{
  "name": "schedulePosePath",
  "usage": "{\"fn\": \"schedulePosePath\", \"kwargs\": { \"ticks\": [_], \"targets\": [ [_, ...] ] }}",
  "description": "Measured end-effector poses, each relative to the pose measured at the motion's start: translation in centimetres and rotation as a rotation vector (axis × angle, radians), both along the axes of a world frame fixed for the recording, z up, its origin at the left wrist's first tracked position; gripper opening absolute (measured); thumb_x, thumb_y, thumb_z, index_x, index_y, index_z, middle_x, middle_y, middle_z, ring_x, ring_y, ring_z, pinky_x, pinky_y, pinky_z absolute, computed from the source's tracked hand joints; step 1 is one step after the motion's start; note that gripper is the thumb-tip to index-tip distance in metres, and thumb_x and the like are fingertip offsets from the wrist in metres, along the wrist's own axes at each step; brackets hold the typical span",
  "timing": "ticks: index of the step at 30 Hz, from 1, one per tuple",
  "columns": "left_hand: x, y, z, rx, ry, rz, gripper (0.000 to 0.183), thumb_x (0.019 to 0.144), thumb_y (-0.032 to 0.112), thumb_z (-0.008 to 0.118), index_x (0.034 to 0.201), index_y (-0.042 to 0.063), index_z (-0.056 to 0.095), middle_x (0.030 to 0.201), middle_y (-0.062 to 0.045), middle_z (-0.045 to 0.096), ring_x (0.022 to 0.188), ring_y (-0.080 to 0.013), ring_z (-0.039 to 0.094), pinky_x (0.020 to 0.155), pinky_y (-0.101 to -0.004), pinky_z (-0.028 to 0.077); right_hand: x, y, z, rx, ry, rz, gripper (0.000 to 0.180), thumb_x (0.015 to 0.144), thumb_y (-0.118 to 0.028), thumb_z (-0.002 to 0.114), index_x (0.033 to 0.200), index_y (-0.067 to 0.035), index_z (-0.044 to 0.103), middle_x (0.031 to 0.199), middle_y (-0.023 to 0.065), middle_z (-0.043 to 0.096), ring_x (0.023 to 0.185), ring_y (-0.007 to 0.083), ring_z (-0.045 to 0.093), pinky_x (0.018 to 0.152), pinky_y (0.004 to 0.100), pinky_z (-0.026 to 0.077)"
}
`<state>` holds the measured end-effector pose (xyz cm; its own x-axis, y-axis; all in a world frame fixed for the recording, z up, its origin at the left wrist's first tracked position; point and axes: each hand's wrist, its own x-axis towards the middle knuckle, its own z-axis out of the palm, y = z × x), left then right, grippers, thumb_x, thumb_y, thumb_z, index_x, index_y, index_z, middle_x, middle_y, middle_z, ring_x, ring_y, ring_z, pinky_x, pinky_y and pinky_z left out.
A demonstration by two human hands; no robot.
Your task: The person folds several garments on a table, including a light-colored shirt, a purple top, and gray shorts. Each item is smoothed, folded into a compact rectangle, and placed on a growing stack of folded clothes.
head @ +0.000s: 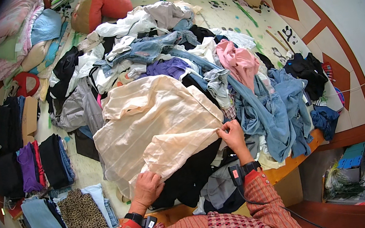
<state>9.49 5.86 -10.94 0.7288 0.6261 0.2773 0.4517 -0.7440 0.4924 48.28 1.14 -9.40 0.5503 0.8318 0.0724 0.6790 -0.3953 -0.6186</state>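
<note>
A cream striped cloth garment [153,111] lies spread over a large heap of mixed clothes. My right hand [234,134] pinches its near right corner between thumb and fingers. At its near left edge my left hand [148,189] grips the fabric, and part of the garment is folded over between the two hands. Black cloth [193,180] lies under that near edge. Behind the garment are a purple garment [166,68] and blue jeans [150,47]. A pink garment [236,60] and denim overalls [265,115] lie to the right.
Folded clothes stand in stacks at the left, among them a leopard-print garment [83,215], light blue jeans [43,220] and a purple top [29,168]. A cardboard box [29,118] stands by them. A red cushion [111,3] lies at the back. The wooden bed edge [284,171] runs in front.
</note>
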Motion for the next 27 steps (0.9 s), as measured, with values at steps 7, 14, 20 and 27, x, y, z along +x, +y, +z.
{"fn": "schedulePosePath", "kwargs": {
  "ticks": [7,14,20,27],
  "targets": [
    [0.9,1.4,-1.5,0.062,0.089,0.007,0.009,0.078,0.01,0.066,0.084,0.011,0.06,0.083,-0.006,0.058,0.082,-0.0251,0.059,0.076,-0.0375,0.045,0.2,0.2,0.4,-0.007,0.095,-0.026,0.028,0.072,-0.024,0.081,0.071,-0.001,0.064,0.076,0.0078,0.056,0.069,0.0197,0.056,0.062,0.0315,0.045],
    [-0.9,1.6,-0.6,0.032,-0.004,-0.013,0.008,0.08,0.01,0.068,0.086,0.01,0.063,0.083,-0.005,0.061,0.08,-0.0247,0.06,0.078,-0.0372,0.045,2.1,1.1,0.6,0.018,0.165,0.153,0.028,0.075,-0.026,0.081,0.077,-0.001,0.069,0.079,0.0085,0.058,0.071,0.0199,0.058,0.064,0.0326,0.047],
    [-0.8,0.9,-0.9,-0.057,0.005,-0.021,0.01,0.082,0.011,0.069,0.092,0.01,0.066,0.088,-0.006,0.063,0.085,-0.0251,0.061,0.08,-0.0371,0.045,4.0,0.8,-0.1,-0.209,0.35,0.23,0.032,0.079,-0.033,0.078,0.085,-0.002,0.074,0.073,0.0097,0.063,0.068,0.0224,0.061,0.064,0.0358,0.048],
    [-1.0,0.9,-2.2,-0.09,0.081,-0.064,0.015,0.079,0.012,0.071,0.093,0.011,0.068,0.092,-0.006,0.063,0.087,-0.0268,0.061,0.079,-0.0383,0.045,4.8,2.7,2.5,-0.492,0.134,0.186,0.037,0.078,-0.042,0.075,0.083,-0.006,0.074,0.071,0.0165,0.067,0.067,0.0311,0.066,0.064,0.0407,0.049]
  ]
}}
